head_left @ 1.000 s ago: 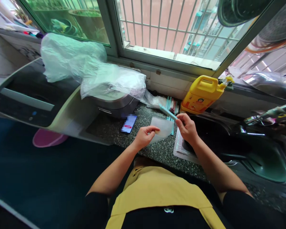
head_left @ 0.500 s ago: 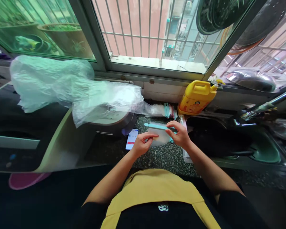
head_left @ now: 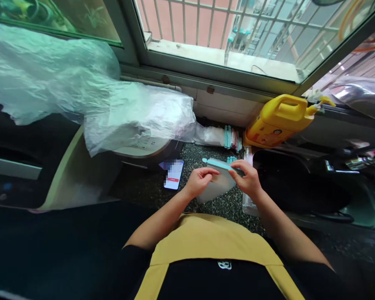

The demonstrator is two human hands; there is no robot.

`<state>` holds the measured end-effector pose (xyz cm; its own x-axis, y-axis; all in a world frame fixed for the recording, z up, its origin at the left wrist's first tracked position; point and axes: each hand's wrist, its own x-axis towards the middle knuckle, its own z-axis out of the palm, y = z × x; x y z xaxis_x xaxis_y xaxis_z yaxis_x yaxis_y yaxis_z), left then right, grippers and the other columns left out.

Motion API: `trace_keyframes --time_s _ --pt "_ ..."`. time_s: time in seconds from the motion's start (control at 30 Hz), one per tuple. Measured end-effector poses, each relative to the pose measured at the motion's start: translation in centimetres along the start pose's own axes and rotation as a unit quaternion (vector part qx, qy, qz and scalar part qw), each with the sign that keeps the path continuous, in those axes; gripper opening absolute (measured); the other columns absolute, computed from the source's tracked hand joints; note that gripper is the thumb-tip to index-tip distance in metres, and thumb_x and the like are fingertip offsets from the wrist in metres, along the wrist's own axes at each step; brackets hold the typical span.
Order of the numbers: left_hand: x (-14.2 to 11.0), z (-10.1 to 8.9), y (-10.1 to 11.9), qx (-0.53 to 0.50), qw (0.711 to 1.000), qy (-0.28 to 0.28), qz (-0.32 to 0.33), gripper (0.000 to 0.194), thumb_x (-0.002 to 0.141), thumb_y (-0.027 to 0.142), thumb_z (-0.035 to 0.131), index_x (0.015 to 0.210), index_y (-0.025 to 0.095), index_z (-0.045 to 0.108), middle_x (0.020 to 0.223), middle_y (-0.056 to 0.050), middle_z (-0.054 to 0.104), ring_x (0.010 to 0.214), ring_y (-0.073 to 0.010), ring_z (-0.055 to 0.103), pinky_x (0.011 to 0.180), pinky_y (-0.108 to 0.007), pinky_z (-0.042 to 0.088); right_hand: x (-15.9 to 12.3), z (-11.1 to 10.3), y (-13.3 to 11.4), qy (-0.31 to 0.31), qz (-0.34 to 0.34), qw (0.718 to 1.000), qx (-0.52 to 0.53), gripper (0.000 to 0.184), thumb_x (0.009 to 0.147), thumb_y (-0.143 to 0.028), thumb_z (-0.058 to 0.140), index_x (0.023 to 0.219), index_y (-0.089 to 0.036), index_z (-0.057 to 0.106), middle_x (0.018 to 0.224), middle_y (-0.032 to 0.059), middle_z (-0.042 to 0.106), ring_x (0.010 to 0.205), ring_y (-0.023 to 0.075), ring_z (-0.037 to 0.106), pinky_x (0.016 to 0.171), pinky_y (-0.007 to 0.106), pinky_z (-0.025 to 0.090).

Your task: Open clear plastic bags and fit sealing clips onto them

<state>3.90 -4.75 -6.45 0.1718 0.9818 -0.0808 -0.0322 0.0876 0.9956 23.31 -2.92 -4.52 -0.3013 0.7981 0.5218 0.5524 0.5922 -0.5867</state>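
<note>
In front of me above the counter is a frosted plastic bag [head_left: 217, 190] with a teal sealing clip [head_left: 218, 163] along its top edge. My right hand [head_left: 249, 180] pinches the clip near its right end, between thumb and fingers. My left hand [head_left: 198, 182] is closed at the bag's upper left, its index finger lying across the bag just below the clip; its thumb tip is partly hidden. Behind the bag lies a bundle of teal and pink clips [head_left: 233, 138] beside a clear wrapper. More teal clips [head_left: 231, 159] show just behind my right fingers.
A phone [head_left: 174, 175] lies on the speckled counter [head_left: 221, 206] to the left. A plastic-covered rounded appliance [head_left: 140, 146] stands behind it. At the back right is a yellow jug [head_left: 276, 121], with the sink [head_left: 364, 208] holding a dark pan to the right.
The view has tilted down and shifted. Both hands stay on the bag, which now hangs lower and at more of a slant; my left index finger remains across it.
</note>
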Motion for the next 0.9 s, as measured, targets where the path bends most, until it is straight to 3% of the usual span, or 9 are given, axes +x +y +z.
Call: trace_keyframes --time_s 0.37,0.63,0.77,0.9 --pt "0.9 1.0 -0.3 -0.033 0.996 0.076 -0.017 0.024 0.064 0.017 0.049 0.071 0.015 0.073 0.075 -0.004 0.074 0.073 -0.0161 0.064 0.071 -0.026 0.05 0.2 -0.2 2.7 0.005 -0.025 0.999 0.03 0.006 0.083 -0.027 0.06 0.083 -0.02 0.061 0.081 0.0062 0.067 0.077 0.0181 0.064 0.071 0.034 0.053" --pt "1.6 1.3 -0.6 -0.152 0.983 0.103 -0.012 0.032 0.072 0.039 0.051 0.069 0.014 0.071 0.07 -0.007 0.071 0.061 -0.0164 0.062 0.056 -0.027 0.049 -0.2 -1.1 2.6 0.019 -0.042 0.999 0.017 0.004 0.083 -0.024 0.061 0.083 -0.02 0.061 0.086 0.008 0.067 0.08 0.0184 0.064 0.071 0.034 0.054" --pt "2.0 1.7 -0.9 -0.167 0.98 0.1 -0.025 0.048 0.076 0.056 0.051 0.064 0.013 0.069 0.061 -0.007 0.068 0.055 -0.0164 0.06 0.053 -0.028 0.049 -0.4 -1.3 2.7 0.003 -0.052 0.999 -0.002 0.004 0.083 -0.024 0.06 0.084 -0.02 0.061 0.087 0.0082 0.066 0.08 0.0181 0.064 0.07 0.033 0.054" --pt "2.3 1.7 -1.0 -0.171 0.982 0.077 -0.036 0.049 0.078 0.058 0.053 0.066 0.014 0.07 0.059 -0.006 0.067 0.056 -0.0172 0.06 0.054 -0.029 0.05 -0.3 -1.3 2.8 -0.004 -0.065 0.998 -0.018 0.006 0.083 -0.024 0.061 0.087 -0.021 0.062 0.088 0.0074 0.065 0.079 0.0178 0.064 0.07 0.032 0.054"
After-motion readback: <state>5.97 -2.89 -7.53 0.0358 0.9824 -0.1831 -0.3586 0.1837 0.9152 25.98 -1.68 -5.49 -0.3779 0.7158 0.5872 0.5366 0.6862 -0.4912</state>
